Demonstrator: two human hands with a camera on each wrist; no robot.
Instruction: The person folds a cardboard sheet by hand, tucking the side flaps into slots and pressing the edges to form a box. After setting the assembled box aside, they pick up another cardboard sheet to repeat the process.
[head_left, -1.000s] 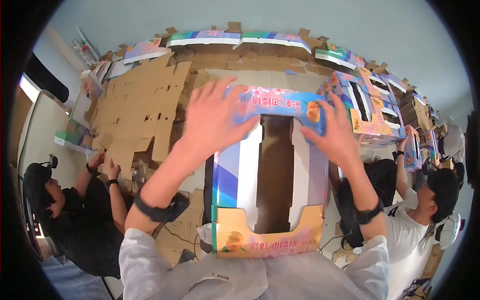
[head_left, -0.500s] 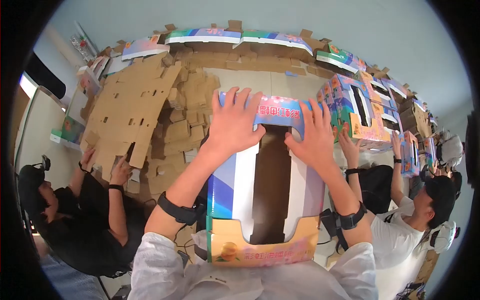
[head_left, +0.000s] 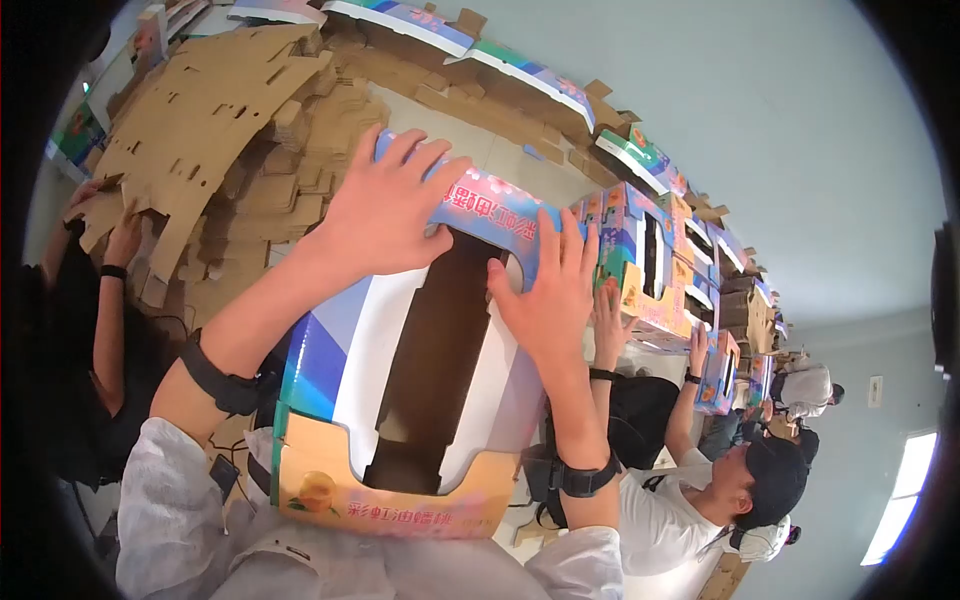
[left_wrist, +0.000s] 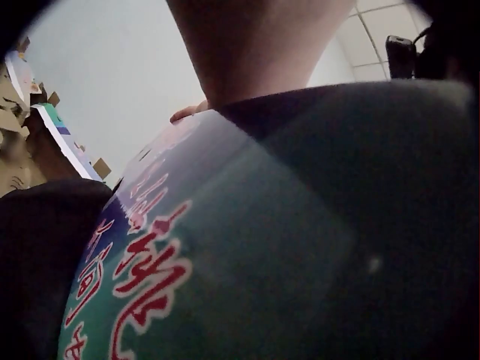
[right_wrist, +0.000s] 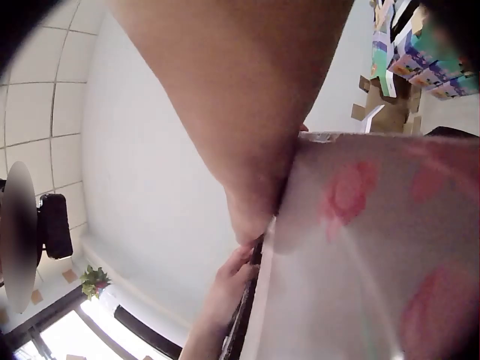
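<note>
A printed fruit carton (head_left: 330,350) lies in front of my body in the head view, with a long opening along its top between white inner edges. Its near end panel (head_left: 400,510) is orange with a peach picture. My left hand (head_left: 380,220) grips the blue-pink far end, fingers bent over the far edge and thumb at the opening's corner. On the right of that end, my right hand (head_left: 550,295) holds likewise, its thumb at the opening's rim. The left wrist view shows the carton's side with red lettering (left_wrist: 154,285); the right wrist view shows its flowered side (right_wrist: 345,240).
Flat brown cardboard sheets (head_left: 210,110) are piled at the left, where another person's hands (head_left: 120,230) work. Finished cartons (head_left: 640,260) stand stacked at the right, touched by a person in a white shirt (head_left: 660,520). More printed cartons (head_left: 520,80) line the wall.
Both hands have come down from just above the carton onto its far end and hold there. The head view has turned right and tilted, so the carton now leans in the picture.
</note>
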